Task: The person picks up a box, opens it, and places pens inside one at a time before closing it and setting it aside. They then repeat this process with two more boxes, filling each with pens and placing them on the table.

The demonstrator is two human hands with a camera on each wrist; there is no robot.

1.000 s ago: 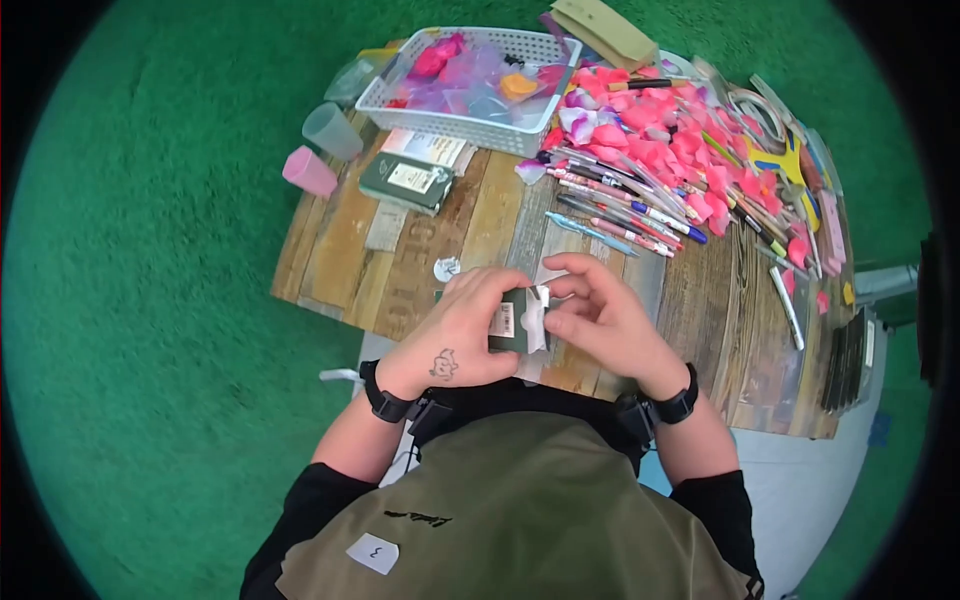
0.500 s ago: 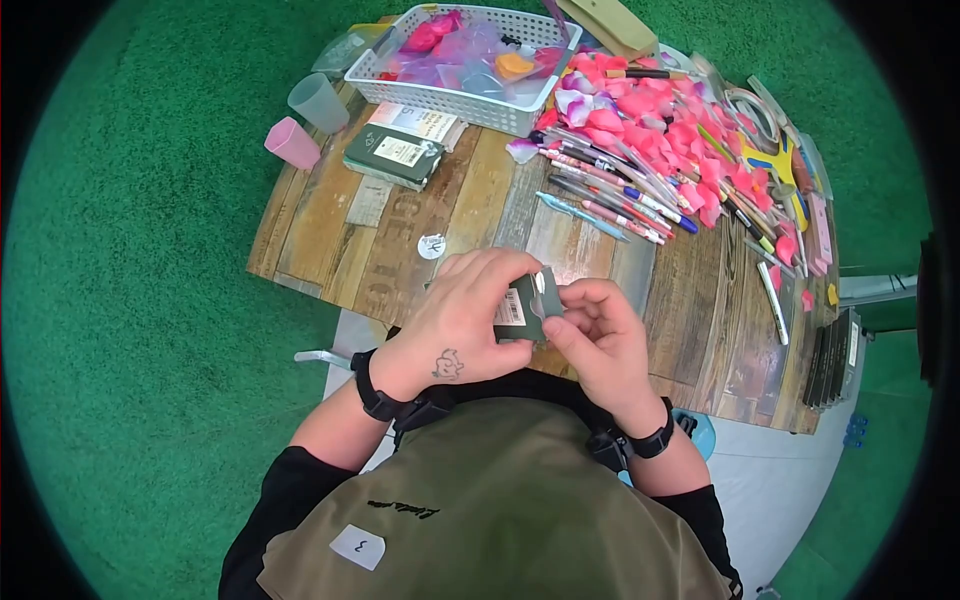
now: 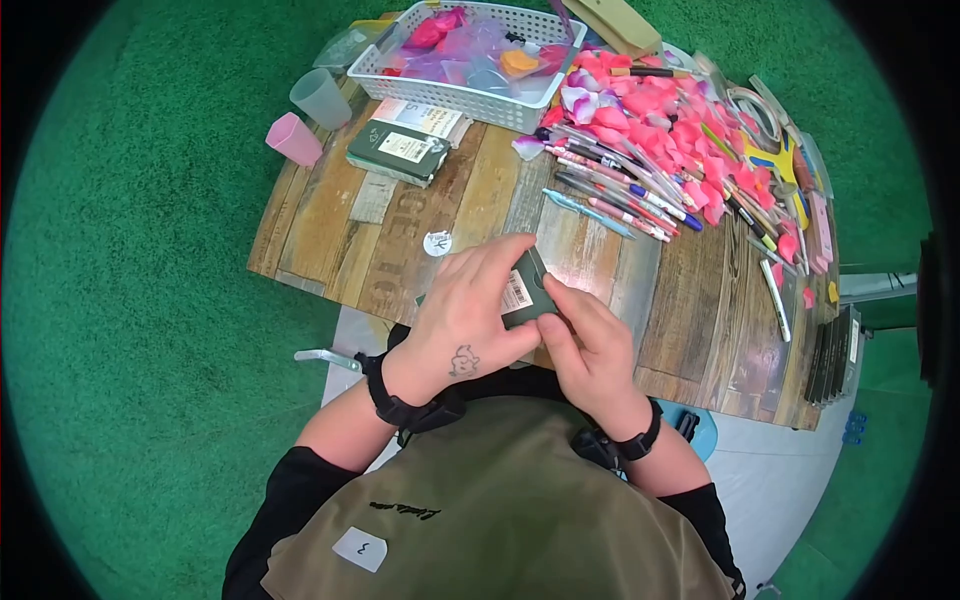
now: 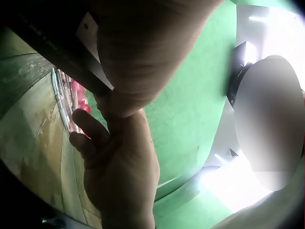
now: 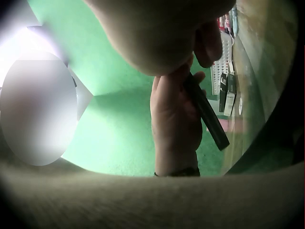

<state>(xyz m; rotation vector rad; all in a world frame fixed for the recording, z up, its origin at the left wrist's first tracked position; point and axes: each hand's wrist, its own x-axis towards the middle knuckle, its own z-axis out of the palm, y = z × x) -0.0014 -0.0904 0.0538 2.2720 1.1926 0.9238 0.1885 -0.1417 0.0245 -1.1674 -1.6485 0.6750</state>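
A small dark green box (image 3: 537, 306) with a white barcode label is between the two hands, near the table's front edge. My left hand (image 3: 458, 310) grips it from the left, fingers over the far side and thumb along the near side. At its right end my right hand (image 3: 592, 345) pinches the box's end, thumb and index finger on the flap, which lies folded in. In the right wrist view the box (image 5: 208, 114) appears edge-on, standing out from the left hand (image 5: 172, 124). The left hand hides much of the box in the head view.
Beyond the hands lie a round white sticker (image 3: 437, 244) and a similar green box (image 3: 385, 140). A white basket (image 3: 455, 98), a pink cup (image 3: 294, 139) and a clear cup (image 3: 321, 99) stand at the back left. Pens (image 3: 610, 190) and pink petals (image 3: 650, 110) cover the back right.
One second ago the box's end flap stood up, showing its white inside; now it is folded in. The right hand has moved from beside the flap to pinch the end.
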